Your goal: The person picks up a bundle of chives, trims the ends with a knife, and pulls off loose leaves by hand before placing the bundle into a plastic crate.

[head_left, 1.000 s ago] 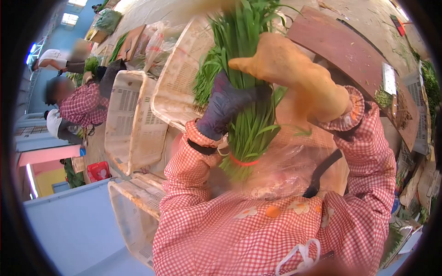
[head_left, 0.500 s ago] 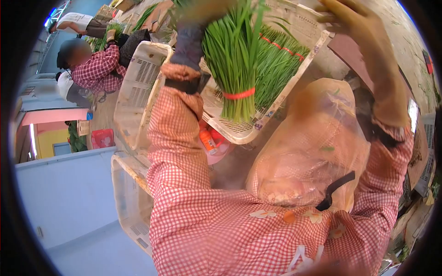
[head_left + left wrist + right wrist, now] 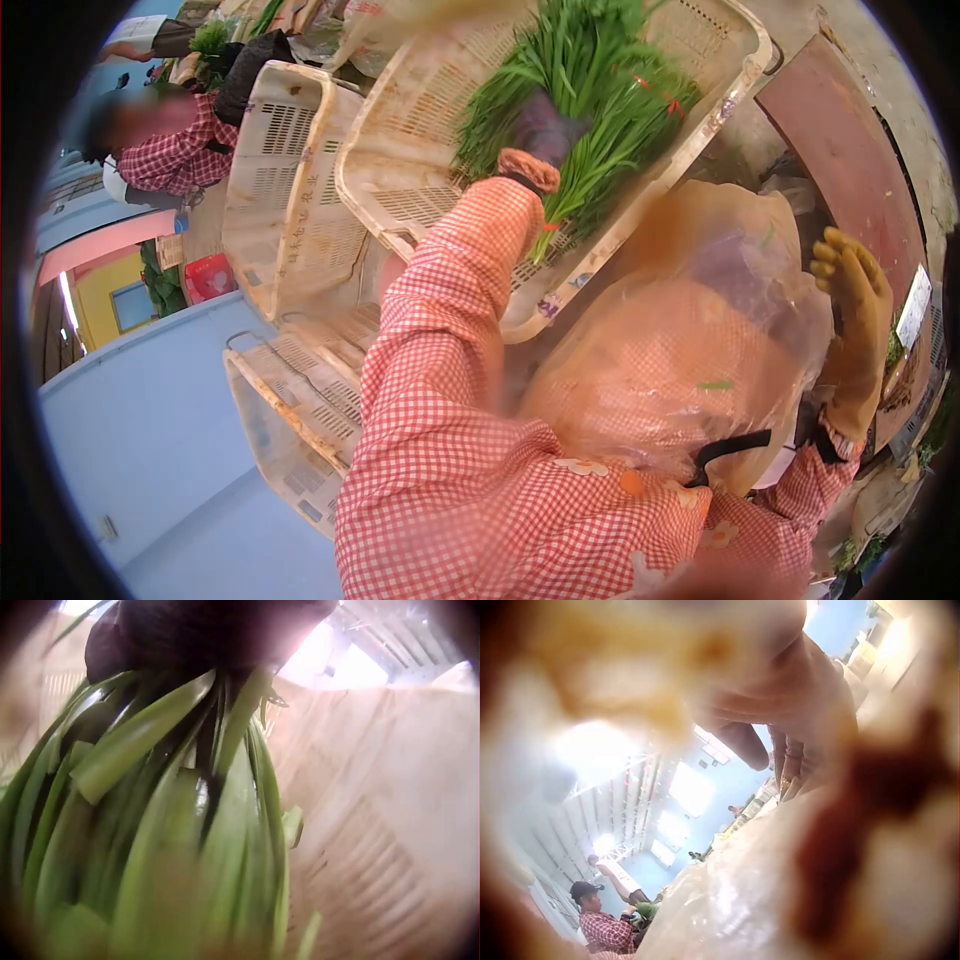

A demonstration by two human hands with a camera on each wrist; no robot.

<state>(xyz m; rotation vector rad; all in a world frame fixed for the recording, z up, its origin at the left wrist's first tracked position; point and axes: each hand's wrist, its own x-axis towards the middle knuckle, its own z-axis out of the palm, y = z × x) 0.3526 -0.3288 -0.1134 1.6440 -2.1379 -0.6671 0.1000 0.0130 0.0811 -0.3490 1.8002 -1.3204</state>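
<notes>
My left hand (image 3: 545,128), in a dark purple glove, reaches down into a white plastic crate (image 3: 440,130). It grips a bunch of garlic chives (image 3: 590,165), whose red band shows near the cut stem ends. In the left wrist view the dark glove (image 3: 195,637) closes over the top of the long green leaves (image 3: 180,847). Other banded chives (image 3: 650,110) lie beside it in the crate. My right hand (image 3: 852,305), in a mustard-yellow glove, is held up at the right with its fingers loosely extended and nothing in them.
A clear plastic covering (image 3: 690,330) lies over my lap. More white crates (image 3: 285,190) stand to the left, by a pale blue wall (image 3: 150,440). A brown board (image 3: 840,150) is at the right. Another person in a checked shirt (image 3: 180,150) sits at far left.
Both hands were at the chives a second ago. My left hand has since carried the bunch down into the crate, while my right hand has come away to the lower right.
</notes>
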